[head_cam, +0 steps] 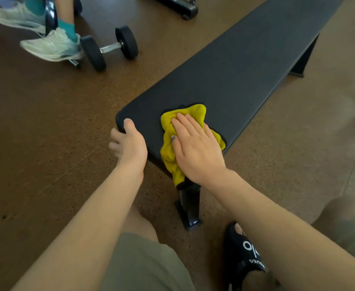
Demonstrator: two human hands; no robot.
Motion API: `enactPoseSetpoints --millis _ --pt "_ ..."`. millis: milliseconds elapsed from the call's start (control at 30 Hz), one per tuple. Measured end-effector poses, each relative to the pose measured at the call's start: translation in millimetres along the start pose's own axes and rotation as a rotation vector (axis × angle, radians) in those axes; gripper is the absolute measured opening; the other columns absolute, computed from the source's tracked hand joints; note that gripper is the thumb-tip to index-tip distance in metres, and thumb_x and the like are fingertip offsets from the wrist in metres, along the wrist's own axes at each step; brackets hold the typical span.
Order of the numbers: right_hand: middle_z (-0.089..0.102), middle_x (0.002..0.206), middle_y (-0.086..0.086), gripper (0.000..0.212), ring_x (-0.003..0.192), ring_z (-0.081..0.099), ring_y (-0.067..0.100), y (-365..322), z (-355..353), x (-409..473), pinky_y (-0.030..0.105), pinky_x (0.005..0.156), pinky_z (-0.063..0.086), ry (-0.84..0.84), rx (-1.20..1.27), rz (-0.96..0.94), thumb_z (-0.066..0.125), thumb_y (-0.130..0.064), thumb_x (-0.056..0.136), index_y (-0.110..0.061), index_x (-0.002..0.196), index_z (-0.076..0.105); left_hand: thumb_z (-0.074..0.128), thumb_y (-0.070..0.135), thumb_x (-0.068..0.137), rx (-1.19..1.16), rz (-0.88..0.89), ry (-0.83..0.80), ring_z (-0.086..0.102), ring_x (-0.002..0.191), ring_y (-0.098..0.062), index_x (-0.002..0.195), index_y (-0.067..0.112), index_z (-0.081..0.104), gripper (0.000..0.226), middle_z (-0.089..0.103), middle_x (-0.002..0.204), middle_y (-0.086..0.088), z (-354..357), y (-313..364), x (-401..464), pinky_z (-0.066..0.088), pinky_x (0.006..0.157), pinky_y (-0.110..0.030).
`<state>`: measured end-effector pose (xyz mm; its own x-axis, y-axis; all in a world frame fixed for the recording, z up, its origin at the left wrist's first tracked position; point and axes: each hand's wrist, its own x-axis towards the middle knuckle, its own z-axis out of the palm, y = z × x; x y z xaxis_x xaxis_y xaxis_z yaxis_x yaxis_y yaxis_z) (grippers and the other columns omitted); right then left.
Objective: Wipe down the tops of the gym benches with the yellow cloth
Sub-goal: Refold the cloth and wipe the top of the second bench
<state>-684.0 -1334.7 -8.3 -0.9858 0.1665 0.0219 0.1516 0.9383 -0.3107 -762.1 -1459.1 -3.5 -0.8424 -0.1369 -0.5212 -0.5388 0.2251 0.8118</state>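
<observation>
A crumpled yellow cloth (185, 131) lies on the near end of a black padded gym bench (245, 66), one tail hanging over the near edge above the desk's front leg (190, 206). The right hand (195, 148) presses it flat to the pad, fingers (182, 120) straight and spread, nothing gripped. The left hand (128, 141) clasps the near left corner of the desk, thumb on top and fingers curled around the rim, apparently to steady it. The long top beyond the cloth runs away to the upper right; the wipe seems to be starting from this end. Doing it well likely means keeping the palm flat for even pressure, working in overlapping strokes from edge to edge toward the far end, and gathering the loose tail so it cleans rather than drags. On the brown floor (46, 133) well to the left rests a dumbbell (109, 48), just beside another person's pale shoe (50, 46).
</observation>
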Motion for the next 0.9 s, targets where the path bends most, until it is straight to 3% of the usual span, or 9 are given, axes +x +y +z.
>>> enactPoseSetpoints --millis 67,133,233,333,533,600,667,767,900 --pt "0.026 0.167 -0.003 0.051 0.156 0.015 0.016 0.6 -3.4 11.0 0.041 0.128 0.009 -0.005 0.084 0.024 0.027 -0.04 0.11 -0.022 0.158 0.032 0.04 0.046 0.105 0.27 0.313 0.109 0.024 0.149 -0.033 0.161 0.024 0.014 0.065 0.016 0.165 -0.012 -0.4 7.7 -22.3 0.029 0.119 -0.054" --pt "0.032 0.164 -0.005 0.048 0.152 0.023 0.011 7.2 -16.0 9.1 0.036 0.125 0.017 0.016 0.38 0.056 0.034 -0.034 0.11 -0.024 0.156 0.036 0.047 0.039 0.104 0.521 0.708 0.15 0.03 0.144 -0.036 0.156 0.018 0.027 0.059 0.026 0.159 -0.016 1.6 12.7 -39.8 0.031 0.117 -0.053" --pt "0.051 0.15 -0.01 0.043 0.137 0.046 0.003 33.9 -38.6 -4.7 0.024 0.112 0.038 0.378 0.77 0.228 0.04 -0.028 0.107 -0.028 0.15 0.043 0.046 0.038 0.103 0.844 1.06 0.052 0.034 0.144 -0.036 0.15 0.012 0.039 0.054 0.035 0.156 -0.016 18.2 13.2 -52.8 0.033 0.118 -0.051" --pt "0.05 0.15 -0.007 0.044 0.137 0.046 0.005 77.5 -51.6 3.8 0.027 0.113 0.04 0.578 0.786 0.476 0.039 -0.027 0.107 -0.025 0.151 0.04 0.033 0.047 0.106 1.155 1.045 -0.124 0.028 0.151 -0.033 0.159 0.013 0.03 0.062 0.029 0.165 -0.013 40.0 4.8 -57.5 0.025 0.123 -0.047" --pt "0.006 0.17 0.0 0.058 0.156 0.008 0.029 153.9 -47.1 59.4 0.05 0.125 0.018 0.268 0.615 0.623 0.029 -0.039 0.108 -0.031 0.162 0.008 0.02 0.05 0.105 1.321 0.96 -0.087 0.027 0.153 -0.031 0.161 0.019 0.031 0.065 0.032 0.166 -0.01 56.5 -13.6 -47.5 0.02 0.126 -0.048" --pt "-0.002 0.171 0.005 0.054 0.156 -0.006 0.033 164.1 -39.9 78.0 0.057 0.125 0.003 0.169 0.465 0.566 0.02 -0.037 0.109 -0.028 0.161 0.012 0.019 0.05 0.104 1.333 0.955 -0.111 0.025 0.154 -0.03 0.161 0.019 0.03 0.066 0.03 0.167 -0.008 62.3 -11.9 -49.7 0.017 0.126 -0.047" --pt "0.0 0.171 0.007 0.056 0.155 -0.011 0.038 170.2 -31.2 92.2 0.066 0.12 -0.001 0.097 0.256 0.485 0.008 -0.036 0.105 -0.02 0.153 0.031 0.02 0.049 0.106 1.33 0.965 -0.127 0.023 0.154 -0.028 0.162 0.02 0.029 0.064 0.028 0.168 -0.007 78.2 -6.9 -52.8 0.013 0.127 -0.046" --pt "0.015 0.168 0.009 0.064 0.15 0.01 0.05 189.6 -30.2 103.8 0.068 0.113 0.015 0.179 0.131 0.476 0.003 -0.039 0.1 -0.018 0.149 0.038 0.022 0.047 0.107 1.32 0.986 -0.128 0.021 0.155 -0.026 0.162 0.02 0.028 0.061 0.026 0.169 -0.006 116.3 4.6 -52.0 0.011 0.128 -0.043" --pt "0.04 0.15 0.004 0.051 0.129 0.037 0.041 246.5 -62.7 123.8 0.05 0.108 0.033 0.298 0.098 0.485 0.027 -0.044 0.105 -0.026 0.15 0.042 0.022 0.046 0.109 1.316 0.985 -0.07 0.02 0.156 -0.026 0.162 0.02 0.027 0.059 0.025 0.169 -0.007 180.9 33.4 -24.2 0.013 0.129 -0.044"
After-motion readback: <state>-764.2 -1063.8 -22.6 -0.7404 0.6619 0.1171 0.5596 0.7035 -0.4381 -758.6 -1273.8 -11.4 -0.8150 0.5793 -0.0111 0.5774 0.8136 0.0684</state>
